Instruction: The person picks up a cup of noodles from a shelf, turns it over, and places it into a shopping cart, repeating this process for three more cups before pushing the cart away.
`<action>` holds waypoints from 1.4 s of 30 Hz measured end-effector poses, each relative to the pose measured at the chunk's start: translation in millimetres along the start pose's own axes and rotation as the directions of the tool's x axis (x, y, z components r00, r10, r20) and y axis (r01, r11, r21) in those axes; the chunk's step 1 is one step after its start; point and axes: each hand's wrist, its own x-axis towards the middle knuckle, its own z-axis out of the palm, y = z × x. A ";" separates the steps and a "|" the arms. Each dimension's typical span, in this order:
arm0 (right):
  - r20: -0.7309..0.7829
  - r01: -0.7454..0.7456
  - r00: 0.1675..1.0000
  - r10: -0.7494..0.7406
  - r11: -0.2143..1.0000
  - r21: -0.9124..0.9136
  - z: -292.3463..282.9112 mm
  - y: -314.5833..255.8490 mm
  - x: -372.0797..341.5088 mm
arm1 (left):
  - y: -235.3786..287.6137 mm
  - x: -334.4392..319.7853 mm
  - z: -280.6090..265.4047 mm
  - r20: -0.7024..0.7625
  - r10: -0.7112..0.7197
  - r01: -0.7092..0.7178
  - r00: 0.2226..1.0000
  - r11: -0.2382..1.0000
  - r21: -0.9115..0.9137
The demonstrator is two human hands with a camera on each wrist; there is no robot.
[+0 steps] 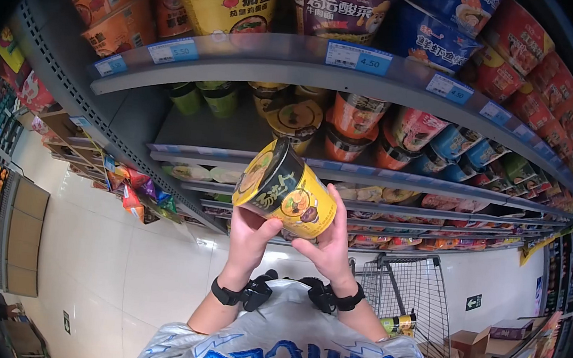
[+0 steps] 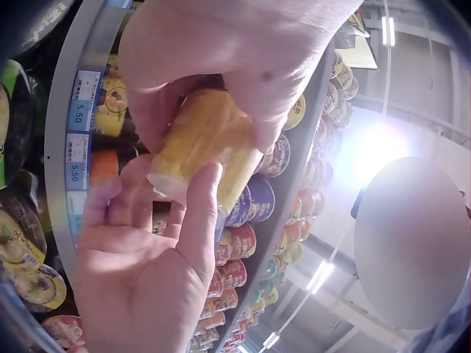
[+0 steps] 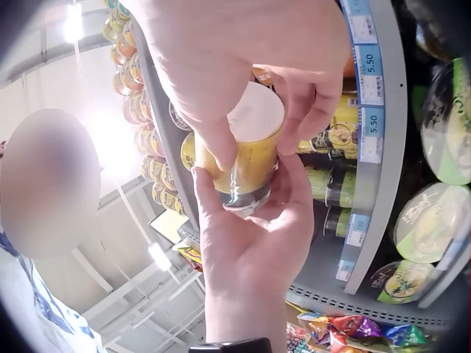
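The yellow noodle cup (image 1: pixel 295 192) was already off the shelf (image 1: pixel 242 73), tilted in the air; your left hand (image 1: pixel 247 238) gripped it near the lid, your right hand (image 1: pixel 333 250) near the base. Setting it down was not yet done.

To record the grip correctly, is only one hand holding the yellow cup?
No, the left hand and the right hand both hold the yellow cup.

A shop: price tags (image 1: pixel 359 59) and a shopping cart (image 1: pixel 421 291).
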 end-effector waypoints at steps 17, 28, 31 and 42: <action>0.017 -0.028 1.000 0.024 0.952 0.306 -7.2 4.8 2.9 | 12.1 7.0 -2.3 0.048 -0.067 0.065 0.997 0.997 0.039; 0.086 -0.068 0.995 0.050 0.972 0.225 7.4 8.4 10.8 | 15.8 7.2 -13.5 0.021 -0.009 0.009 1.000 1.000 -0.011; 0.127 -0.151 0.984 0.121 0.953 0.264 -1.0 19.4 8.0 | 15.0 6.6 -17.7 0.021 0.019 -0.019 1.000 1.000 -0.008; 0.003 -0.073 0.997 0.075 0.962 0.265 9.1 16.3 17.9 | 15.3 19.7 -19.2 -0.017 -0.145 0.145 0.989 0.988 0.050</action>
